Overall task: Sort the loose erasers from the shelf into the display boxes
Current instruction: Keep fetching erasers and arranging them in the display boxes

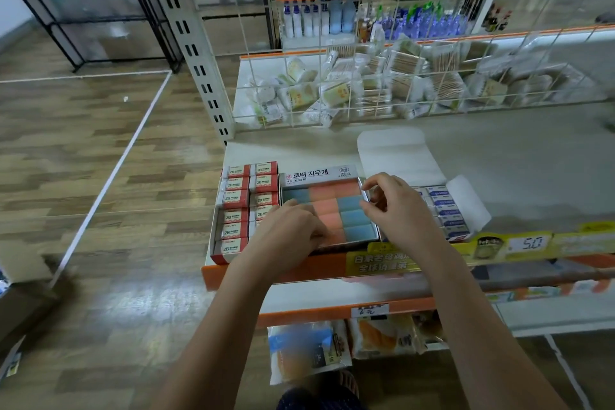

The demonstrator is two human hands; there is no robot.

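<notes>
From the head camera, three display boxes sit side by side at the front edge of a grey shelf [499, 156], and the middle box [319, 176], with Korean lettering on its raised back flap, serves as the landmark. It is filled with rows of pink and blue erasers [346, 206]. The left hand [293, 230] lies on the near left part of this box, fingers bent down onto the pink erasers at the front rim; whether it pinches one cannot be told. The right hand [396, 206] hovers over the box's right wall, fingers loosely curled with thumb and forefinger drawn close at the far right corner, and nothing can be made out between them. Touching the middle box on its left is a red-and-white box [233, 210] packed with erasers marked 2B. Just right of it, partly hidden by the right hand, stands a white box [449, 210] with its lid flaps open, holding blue-and-white sleeved erasers. Beyond the middle box, behind a wire grid [366, 76], lie heaped packets.
</notes>
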